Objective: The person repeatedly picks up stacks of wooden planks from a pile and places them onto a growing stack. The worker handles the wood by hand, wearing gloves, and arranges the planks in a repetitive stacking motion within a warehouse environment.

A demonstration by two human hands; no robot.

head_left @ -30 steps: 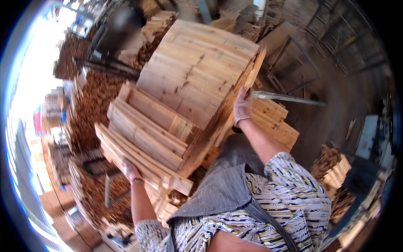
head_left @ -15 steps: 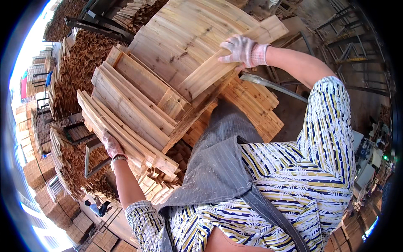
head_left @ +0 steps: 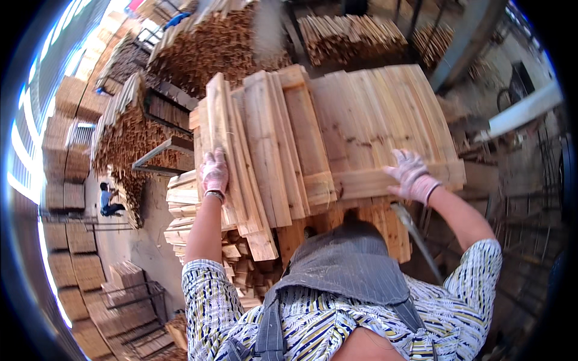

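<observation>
My left hand [head_left: 215, 172], in a pale pinkish work glove, lies with outstretched fingers on the outermost narrow boards [head_left: 218, 114] at the left of a wooden stack. My right hand [head_left: 412, 174], gloved alike, has its fingers and thumb spread over a crosswise board [head_left: 361, 182] along the stack's near edge. Beyond that board, a layer of boards laid side by side [head_left: 379, 114] covers the right part. Between my hands, several lengthwise boards [head_left: 265, 144] lie loosely, partly on top of each other. The undersides of both hands are hidden.
More boards [head_left: 385, 228] lie lower, near my apron. A metal bar [head_left: 415, 231] slants beside my right forearm. Bundled wood strips [head_left: 205, 51] stand on racks behind and to the left. A person [head_left: 109, 200] sits far left. A grey post [head_left: 469, 45] rises at back right.
My view has turned, so the stack now appears squarer in front of me. The crosswise board sticks out less at its right end. Both hands remain on the boards, the right one more spread.
</observation>
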